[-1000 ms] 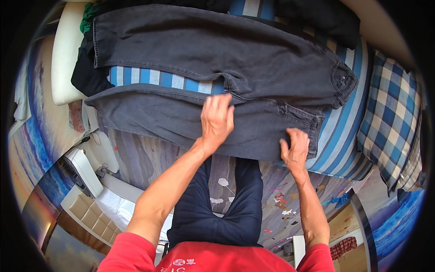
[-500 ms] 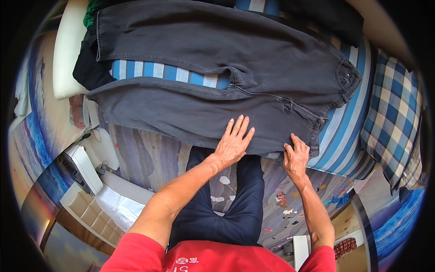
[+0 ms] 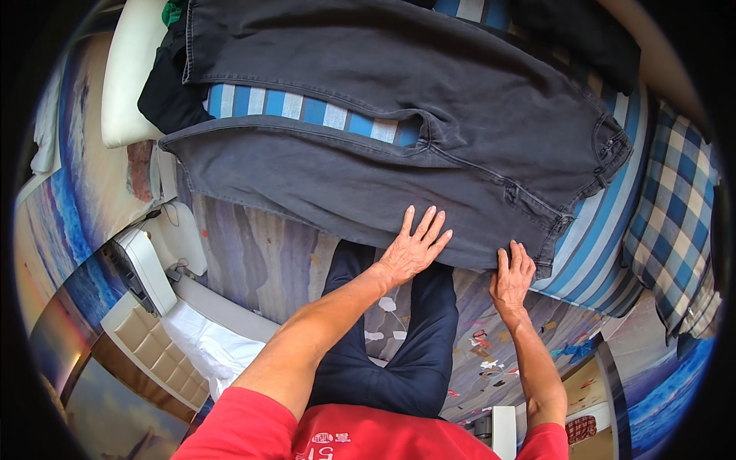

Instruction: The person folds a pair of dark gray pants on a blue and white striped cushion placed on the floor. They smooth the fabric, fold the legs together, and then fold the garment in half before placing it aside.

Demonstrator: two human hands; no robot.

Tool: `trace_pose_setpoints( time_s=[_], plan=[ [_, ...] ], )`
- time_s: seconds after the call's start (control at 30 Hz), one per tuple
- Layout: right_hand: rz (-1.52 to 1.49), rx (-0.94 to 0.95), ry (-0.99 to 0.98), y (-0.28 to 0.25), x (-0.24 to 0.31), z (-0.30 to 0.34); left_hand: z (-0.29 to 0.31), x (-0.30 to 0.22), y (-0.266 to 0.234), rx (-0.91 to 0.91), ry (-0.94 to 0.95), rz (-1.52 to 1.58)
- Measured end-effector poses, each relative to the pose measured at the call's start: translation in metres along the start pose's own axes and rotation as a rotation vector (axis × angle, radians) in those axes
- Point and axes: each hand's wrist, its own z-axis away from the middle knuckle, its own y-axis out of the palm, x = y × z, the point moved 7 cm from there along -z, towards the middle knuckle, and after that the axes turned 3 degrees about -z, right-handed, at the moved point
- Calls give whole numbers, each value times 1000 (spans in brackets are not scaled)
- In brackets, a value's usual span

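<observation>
Dark grey jeans (image 3: 399, 146) lie spread flat across the bed, and everything else sits around them. Off the left end of their legs there is a white pillow (image 3: 130, 77), with a black garment (image 3: 165, 92) bunched between it and the leg hems. Below that left end, down beside the bed, stands a white bedside unit (image 3: 146, 268) with a tufted beige panel (image 3: 146, 341) lower still. Between the two legs of the jeans a strip of the blue and white striped sheet (image 3: 307, 107) shows through.

At the near edge of the jeans, about midway along, the person's left hand (image 3: 412, 249) lies palm down with the fingers (image 3: 429, 226) stretched out and spread, the fingertips resting on the lower leg's fabric; it grips nothing. Just to the right, near the waistband corner, the right hand (image 3: 512, 280) also lies flat, fingers extended and close together, their tips touching the hem of the denim there, holding nothing that I can see.

The waistband of the jeans points right, and beyond it lies a blue and white checked pillow (image 3: 675, 207). Above the waistband end sits another dark garment (image 3: 583, 38).
</observation>
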Motion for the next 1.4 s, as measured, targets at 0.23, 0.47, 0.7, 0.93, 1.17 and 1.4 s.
trace_pose_setpoints(
  time_s=[0.23, 0.47, 0.7, 0.93, 1.17, 1.4],
  plan=[
    [-102, -56, -8, -15, -3, -6, 5, 3, 0, -70, 11, 16],
    [-223, -54, 43, -30, -13, -8, 25, 38, -25, -188, -19, 149],
    [-167, -60, 60, -35, -16, -7, 70, 90, -45, -212, -139, 114],
    [-208, -56, 111, -53, -34, -12, 92, 134, -71, -202, -291, 179],
    [-587, 99, 427, -78, -92, -41, 36, 181, -128, -355, -249, 378],
    [-391, -75, 671, -65, -121, -67, -7, 223, -87, -276, -514, 269]
  ],
)
